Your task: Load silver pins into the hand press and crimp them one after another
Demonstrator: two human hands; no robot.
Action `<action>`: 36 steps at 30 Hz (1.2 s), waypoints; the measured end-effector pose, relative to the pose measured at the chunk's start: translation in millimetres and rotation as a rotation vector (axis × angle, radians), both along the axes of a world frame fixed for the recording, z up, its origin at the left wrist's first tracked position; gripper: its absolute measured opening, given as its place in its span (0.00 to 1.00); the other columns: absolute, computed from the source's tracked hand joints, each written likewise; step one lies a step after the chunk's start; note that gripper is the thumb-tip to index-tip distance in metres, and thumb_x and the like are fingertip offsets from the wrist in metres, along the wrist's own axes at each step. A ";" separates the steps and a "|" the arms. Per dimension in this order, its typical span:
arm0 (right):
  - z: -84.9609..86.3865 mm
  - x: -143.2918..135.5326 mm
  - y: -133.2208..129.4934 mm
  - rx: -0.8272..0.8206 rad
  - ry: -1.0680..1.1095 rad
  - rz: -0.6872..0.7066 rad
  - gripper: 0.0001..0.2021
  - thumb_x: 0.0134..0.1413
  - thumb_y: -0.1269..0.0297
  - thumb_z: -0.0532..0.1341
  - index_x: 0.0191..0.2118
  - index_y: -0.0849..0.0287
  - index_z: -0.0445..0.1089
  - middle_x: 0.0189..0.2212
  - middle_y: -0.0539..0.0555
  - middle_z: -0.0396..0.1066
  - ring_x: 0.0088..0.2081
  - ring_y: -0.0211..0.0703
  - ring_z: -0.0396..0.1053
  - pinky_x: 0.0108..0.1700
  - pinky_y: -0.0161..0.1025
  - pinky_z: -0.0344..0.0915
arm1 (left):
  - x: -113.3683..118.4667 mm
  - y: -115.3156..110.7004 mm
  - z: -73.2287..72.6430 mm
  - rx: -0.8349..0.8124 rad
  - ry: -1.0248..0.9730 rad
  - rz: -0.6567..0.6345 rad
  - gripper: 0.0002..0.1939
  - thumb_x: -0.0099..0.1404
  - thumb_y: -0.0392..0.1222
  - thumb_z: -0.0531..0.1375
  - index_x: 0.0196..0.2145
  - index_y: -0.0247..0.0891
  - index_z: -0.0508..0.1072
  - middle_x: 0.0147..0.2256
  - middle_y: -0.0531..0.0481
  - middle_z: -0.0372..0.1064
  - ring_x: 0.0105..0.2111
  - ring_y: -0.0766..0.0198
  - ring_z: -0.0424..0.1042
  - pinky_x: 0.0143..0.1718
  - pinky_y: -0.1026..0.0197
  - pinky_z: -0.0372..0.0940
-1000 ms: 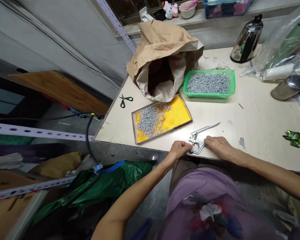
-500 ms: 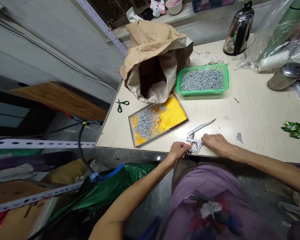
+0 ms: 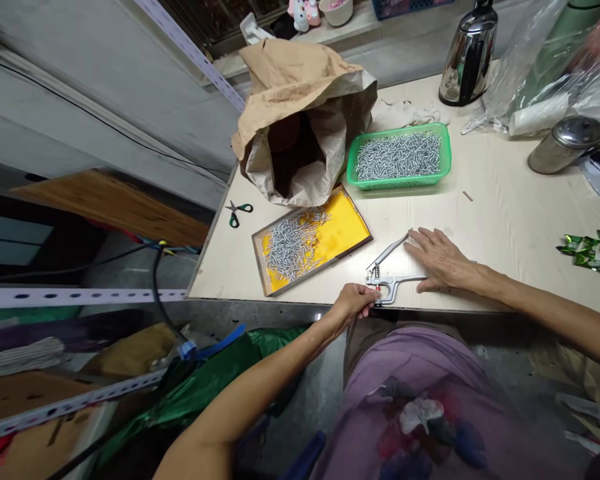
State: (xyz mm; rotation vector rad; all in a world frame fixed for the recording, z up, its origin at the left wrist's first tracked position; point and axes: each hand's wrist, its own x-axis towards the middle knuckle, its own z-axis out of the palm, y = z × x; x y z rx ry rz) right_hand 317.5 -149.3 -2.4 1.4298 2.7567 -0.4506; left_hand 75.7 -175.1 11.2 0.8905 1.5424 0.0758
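Metal hand-press pliers [image 3: 391, 283] lie at the table's front edge with their two handles spread apart. My left hand [image 3: 353, 303] pinches the jaw end of the pliers with closed fingers; what sits between the fingertips is hidden. My right hand [image 3: 440, 260] lies flat over the handles with fingers apart, its fingertips touching the upper handle. To the left of the pliers is a yellow tray [image 3: 347, 223] holding a heap of small silver screws [image 3: 290, 241].
A green basket [image 3: 399, 181] of screws and an open brown paper sack [image 3: 300, 87] stand behind the tray. Scissors [image 3: 239, 212] lie at the table's left edge. A steel kettle [image 3: 467, 53], a metal tin [image 3: 563, 143], plastic bags [image 3: 540, 60] and green wrappers [image 3: 587, 243] are at the right.
My right hand has slid from the lower handle forward to the upper one and spread its fingers. The handles now stand wider apart. My left hand has stayed at the jaw.
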 end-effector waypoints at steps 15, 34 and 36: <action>13.1 -8.2 16.3 0.020 -0.120 0.067 0.40 0.40 0.46 0.68 0.55 0.69 0.62 0.50 0.66 0.66 0.49 0.59 0.61 0.53 0.54 0.55 | 3.3 -4.1 0.4 -0.002 0.053 0.032 0.14 0.60 0.39 0.63 0.20 0.33 0.66 0.13 0.60 0.60 0.11 0.77 0.58 0.13 0.72 0.52; 26.0 -14.9 -7.9 0.000 -0.147 0.032 0.19 0.50 0.58 0.67 0.42 0.68 0.69 0.39 0.61 0.68 0.41 0.50 0.62 0.38 0.41 0.53 | 50.4 30.3 -8.3 1.075 0.390 -1.092 0.19 0.62 0.42 0.62 0.48 0.35 0.63 0.44 0.43 0.66 0.46 0.53 0.64 0.48 0.51 0.64; 22.6 -14.8 -9.0 0.002 -0.123 0.028 0.14 0.51 0.60 0.67 0.39 0.66 0.69 0.37 0.60 0.68 0.40 0.49 0.62 0.37 0.41 0.52 | 51.0 29.1 -6.0 1.047 0.406 -1.146 0.13 0.64 0.42 0.60 0.44 0.35 0.65 0.42 0.44 0.66 0.45 0.54 0.64 0.45 0.53 0.64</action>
